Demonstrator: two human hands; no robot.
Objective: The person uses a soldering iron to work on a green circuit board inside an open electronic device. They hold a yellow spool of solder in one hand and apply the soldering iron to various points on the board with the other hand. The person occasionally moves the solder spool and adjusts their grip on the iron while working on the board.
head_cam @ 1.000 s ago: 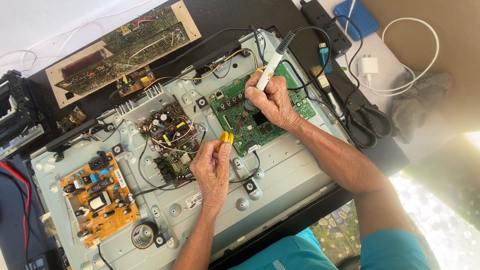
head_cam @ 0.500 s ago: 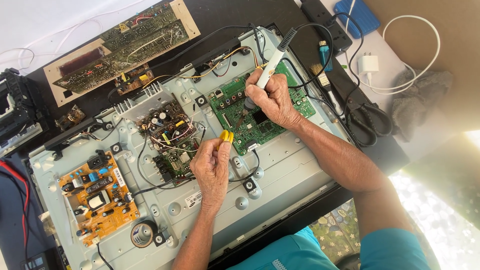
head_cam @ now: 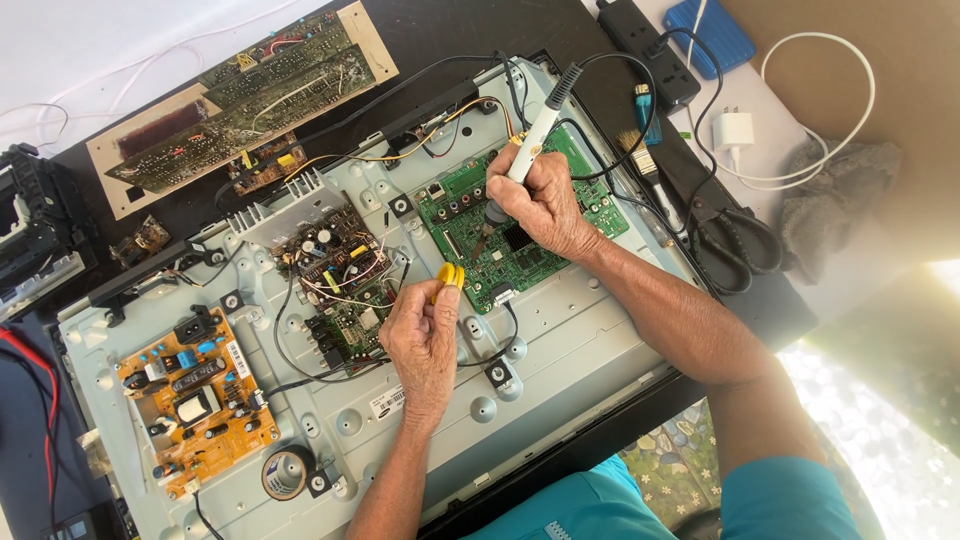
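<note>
Two bare hands worked over the opened back of a flat-panel television. The right hand point(head_cam: 545, 200) was closed around a white-handled soldering iron point(head_cam: 533, 140), gripping it pen-fashion, with the tip angled down onto the green main board point(head_cam: 470, 235) near the board's middle. A black cord ran from the iron's upper end toward the black power strip point(head_cam: 650, 45) at the top edge. The left hand point(head_cam: 425, 340) was curled shut, its fingertips pinching a small yellow-handled tool point(head_cam: 449, 274) just beside the lower-left edge of the green board; what its working end touched could not be made out.

Left of the left hand sat a darker board crowded with coils and capacitors point(head_cam: 335, 270), and farther left an orange power supply board point(head_cam: 195, 395) lay on the grey metal chassis point(head_cam: 560, 340). A round speaker point(head_cam: 285, 470) rested near the chassis's lower edge. Beyond the chassis, a long bare circuit board point(head_cam: 240, 100) lay on the dark table, and black scissors point(head_cam: 735, 245) sat to the right, near a white charger with its cable point(head_cam: 737, 130).
</note>
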